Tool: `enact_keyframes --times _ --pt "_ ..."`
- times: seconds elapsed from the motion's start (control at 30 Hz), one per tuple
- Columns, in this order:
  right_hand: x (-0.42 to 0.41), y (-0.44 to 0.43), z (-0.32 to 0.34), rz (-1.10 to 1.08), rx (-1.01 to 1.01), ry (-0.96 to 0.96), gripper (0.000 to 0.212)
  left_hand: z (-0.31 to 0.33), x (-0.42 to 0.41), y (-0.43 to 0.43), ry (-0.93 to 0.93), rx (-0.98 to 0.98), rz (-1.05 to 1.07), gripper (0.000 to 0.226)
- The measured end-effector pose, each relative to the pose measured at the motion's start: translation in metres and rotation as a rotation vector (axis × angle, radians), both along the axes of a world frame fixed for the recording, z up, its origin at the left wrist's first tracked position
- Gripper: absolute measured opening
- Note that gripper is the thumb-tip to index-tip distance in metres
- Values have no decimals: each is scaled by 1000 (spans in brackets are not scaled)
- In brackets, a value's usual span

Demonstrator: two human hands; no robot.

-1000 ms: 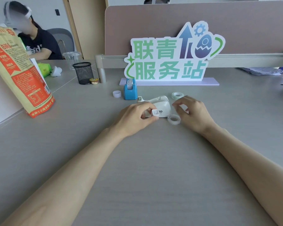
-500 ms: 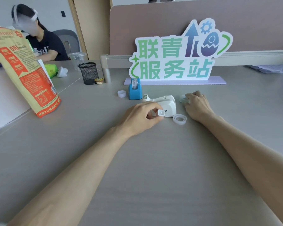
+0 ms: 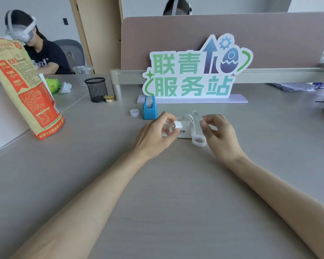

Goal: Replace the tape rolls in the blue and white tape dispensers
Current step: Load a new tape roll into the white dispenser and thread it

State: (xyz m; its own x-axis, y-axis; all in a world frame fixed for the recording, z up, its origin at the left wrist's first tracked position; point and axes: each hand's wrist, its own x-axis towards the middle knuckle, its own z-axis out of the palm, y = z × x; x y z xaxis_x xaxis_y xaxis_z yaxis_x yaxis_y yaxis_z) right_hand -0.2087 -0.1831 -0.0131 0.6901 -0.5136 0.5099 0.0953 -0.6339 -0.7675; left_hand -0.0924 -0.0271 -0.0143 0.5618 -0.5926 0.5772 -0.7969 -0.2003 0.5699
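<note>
The white tape dispenser [image 3: 185, 128] lies on the grey table between my hands. My left hand [image 3: 155, 135] pinches a small white spool core [image 3: 176, 125] just in front of the dispenser. My right hand [image 3: 220, 133] holds a clear tape roll [image 3: 198, 116] upright at the dispenser's right end. Another white tape roll [image 3: 199, 141] lies flat by my right thumb. The blue tape dispenser [image 3: 149, 108] stands behind, with a roll in it. A small white ring [image 3: 134, 112] sits to its left.
A green and white sign [image 3: 193, 75] on a lilac base stands behind the dispensers. An orange and yellow bag [image 3: 26, 90] stands at the left. A black mesh cup [image 3: 96, 89] and a clear cup [image 3: 82, 73] sit farther back. Two people wearing headsets sit beyond.
My right hand has picked a clear tape roll off the table behind the dispenser and brought it toward the dispenser. My left hand has lifted the spool core slightly.
</note>
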Motion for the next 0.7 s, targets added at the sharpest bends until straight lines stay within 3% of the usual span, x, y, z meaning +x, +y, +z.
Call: enact_keyframes --times 0.17,0.3,0.5,0.7 --pt "1 25 11 162 462 2 26 4 1 -5 151 -224 4 16" --pt "1 30 14 276 685 -39 29 4 -3 -8 133 -224 -38 16" --pt "-1 22 16 408 838 4 22 4 -13 -13 108 -230 -64 16" --pt "-1 20 14 415 791 42 20 7 -15 -13 91 -258 -27 16"
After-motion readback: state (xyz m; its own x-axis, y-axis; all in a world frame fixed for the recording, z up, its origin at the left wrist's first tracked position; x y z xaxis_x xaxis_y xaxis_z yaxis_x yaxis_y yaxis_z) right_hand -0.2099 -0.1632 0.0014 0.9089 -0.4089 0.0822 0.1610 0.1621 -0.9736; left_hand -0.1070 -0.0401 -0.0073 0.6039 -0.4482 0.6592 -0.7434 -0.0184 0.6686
